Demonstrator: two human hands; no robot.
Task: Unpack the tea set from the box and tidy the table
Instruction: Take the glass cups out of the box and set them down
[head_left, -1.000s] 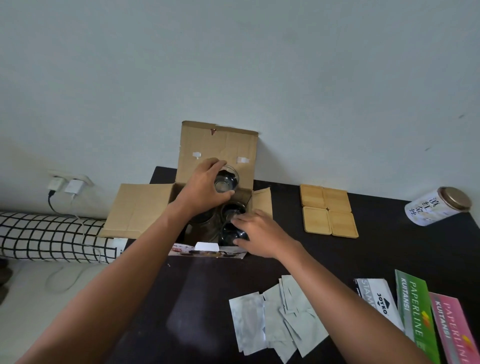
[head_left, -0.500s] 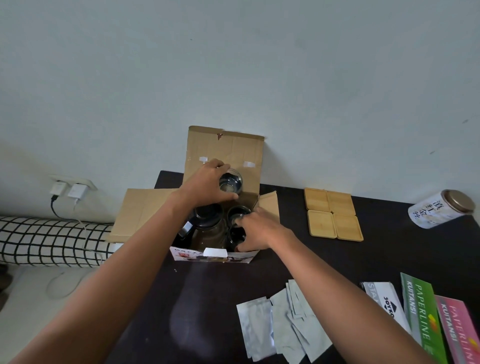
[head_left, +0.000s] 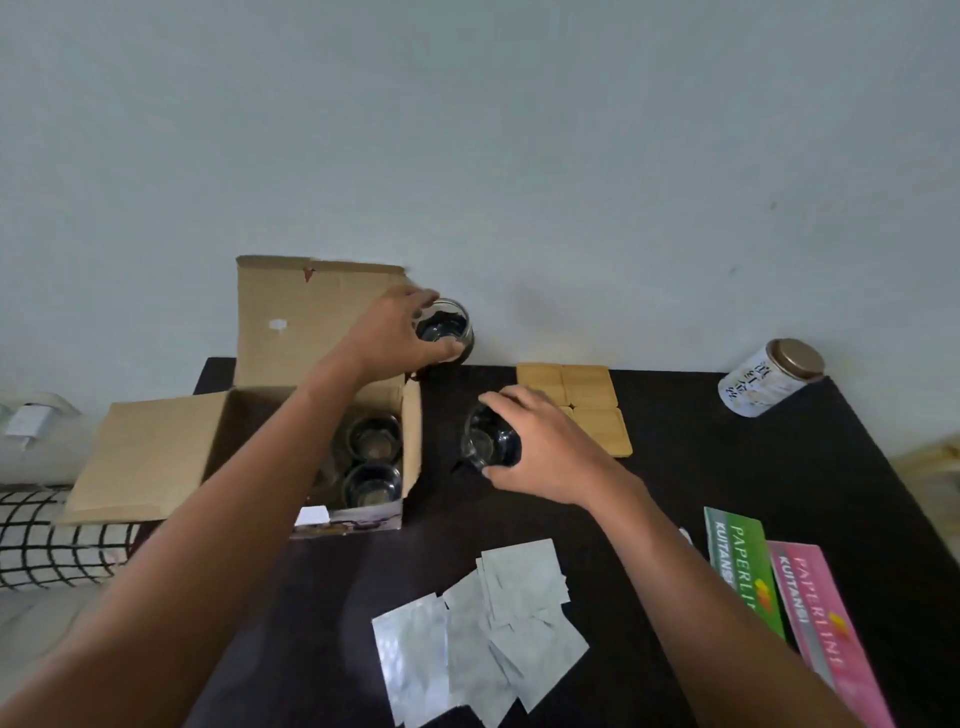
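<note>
Gripped in each hand, one glass cup: left hand (head_left: 395, 338) holds a cup (head_left: 445, 328) above the box's (head_left: 260, 415) right corner; right hand (head_left: 540, 447) holds another cup (head_left: 488, 441) at frame centre over the table (head_left: 727, 467). Two cups (head_left: 373, 457) sit inside the box.

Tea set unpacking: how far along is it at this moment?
Early to midway. Done: the cardboard box is open and four wooden coasters lie on the table. In hand: the left hand and right hand each hold a glass cup outside the box. Left: at least two cups remain inside, and the silver sachets and booklets lie untidied.
</note>
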